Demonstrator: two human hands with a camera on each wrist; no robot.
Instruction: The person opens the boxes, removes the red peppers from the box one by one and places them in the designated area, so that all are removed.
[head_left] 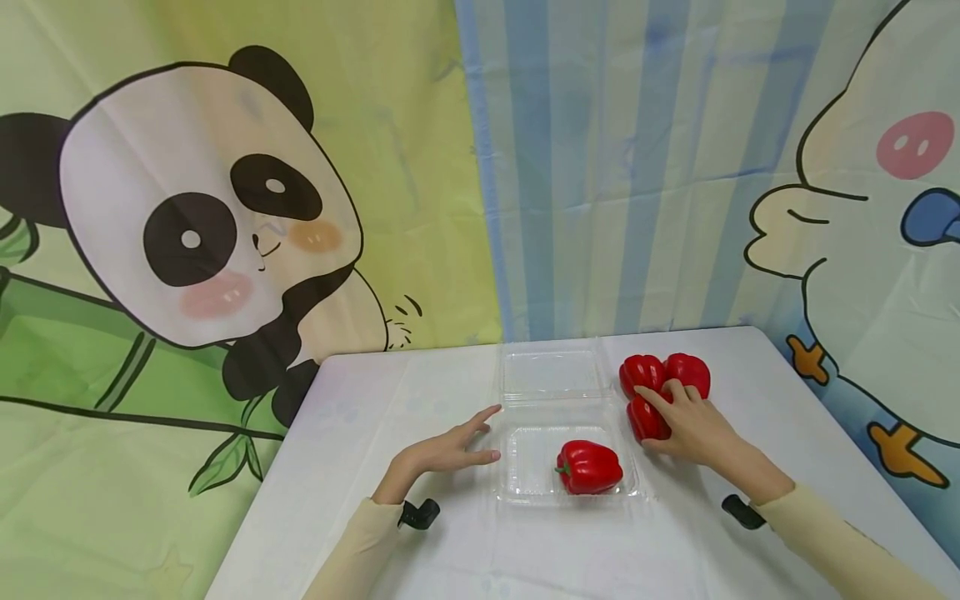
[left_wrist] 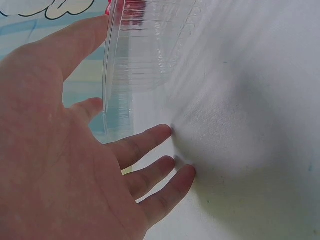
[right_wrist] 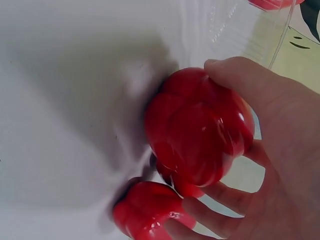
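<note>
A clear plastic clamshell box [head_left: 525, 462] lies opened out on the table, its lid [head_left: 551, 372] folded back towards the wall. One red bell pepper [head_left: 592, 468] lies on its side in the right part of the base, green stem pointing left. My left hand [head_left: 444, 450] is at the base's left side, fingers spread, thumb at the rim in the left wrist view. To the right of the box, my right hand [head_left: 697, 429] grips the nearest of three red bell peppers, this one [right_wrist: 195, 125] between thumb and fingers. Two more, a left pepper [head_left: 641, 375] and a right pepper [head_left: 690, 372], sit just behind it.
A white-covered table [head_left: 420, 558] carries everything and ends at the back against a printed cloth [head_left: 585, 167] with a panda and stripes. Black wrist straps [head_left: 742, 512] show at both cuffs.
</note>
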